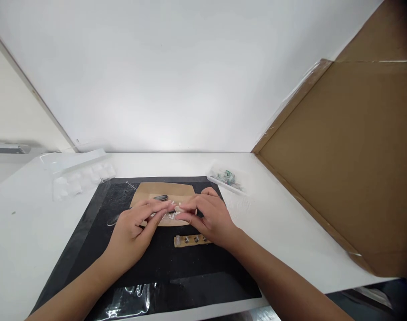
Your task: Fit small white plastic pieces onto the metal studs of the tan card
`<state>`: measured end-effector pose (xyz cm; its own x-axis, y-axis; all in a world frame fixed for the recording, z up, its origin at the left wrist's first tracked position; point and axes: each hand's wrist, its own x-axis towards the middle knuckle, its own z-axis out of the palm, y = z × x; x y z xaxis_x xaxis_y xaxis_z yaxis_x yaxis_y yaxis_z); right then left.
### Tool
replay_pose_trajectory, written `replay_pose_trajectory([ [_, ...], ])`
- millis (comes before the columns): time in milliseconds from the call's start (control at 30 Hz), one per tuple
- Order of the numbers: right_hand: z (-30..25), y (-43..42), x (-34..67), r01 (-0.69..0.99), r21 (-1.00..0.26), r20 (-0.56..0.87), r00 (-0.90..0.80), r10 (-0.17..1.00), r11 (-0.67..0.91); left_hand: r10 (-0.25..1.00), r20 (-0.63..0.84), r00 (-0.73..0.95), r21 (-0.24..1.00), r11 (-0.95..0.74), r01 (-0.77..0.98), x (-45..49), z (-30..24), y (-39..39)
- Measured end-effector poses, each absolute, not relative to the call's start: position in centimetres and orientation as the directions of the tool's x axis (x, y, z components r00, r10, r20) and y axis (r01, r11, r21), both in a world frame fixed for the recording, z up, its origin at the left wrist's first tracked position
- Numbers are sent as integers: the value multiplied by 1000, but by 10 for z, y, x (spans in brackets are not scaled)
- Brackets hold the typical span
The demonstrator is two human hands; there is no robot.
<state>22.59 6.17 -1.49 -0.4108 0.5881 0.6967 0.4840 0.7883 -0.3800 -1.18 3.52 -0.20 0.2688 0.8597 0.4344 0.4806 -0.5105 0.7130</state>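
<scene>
My left hand (134,225) is closed, thumb and fingers pinched together over a tan sheet (166,188); what they hold is too small to make out. Facing it, my right hand (211,218) pinches a small white piece (180,205) between thumb and forefinger. Several more small white pieces (172,216) lie on the sheet between and below the fingertips. A dark, rounded object (161,197) rests on the sheet just beyond the left fingers. Nearer to me, partly covered by the right hand, is a narrow wooden strip (191,240) with several shiny round metal parts.
Under everything lies a black mat (150,263) on a white table (277,223). At back left stands a clear plastic case (83,178) with white contents. A clear tray (227,178) of greenish bits sits at back right. Brown cardboard (337,147) leans along the right side.
</scene>
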Motion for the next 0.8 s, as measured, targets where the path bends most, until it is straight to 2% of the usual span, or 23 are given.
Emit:
replay_pose_trajectory([
  [100, -17, 60, 223, 445, -341, 723, -439, 534, 828, 915, 334, 225, 802, -401, 443, -9, -4, 32],
  [367, -16, 57, 221, 436, -298, 743, -453, 493, 849, 968, 188, 164, 940, -226, 257, -3, -2, 26],
  [667, -17, 54, 219, 443, -292, 732, -468, 496, 848, 978, 62, 202, 995, -77, 68, 4, -2, 27],
  [800, -18, 54, 220, 412, -302, 749, -455, 481, 860, 973, 82, 217, 992, -99, 71, 5, -3, 28],
])
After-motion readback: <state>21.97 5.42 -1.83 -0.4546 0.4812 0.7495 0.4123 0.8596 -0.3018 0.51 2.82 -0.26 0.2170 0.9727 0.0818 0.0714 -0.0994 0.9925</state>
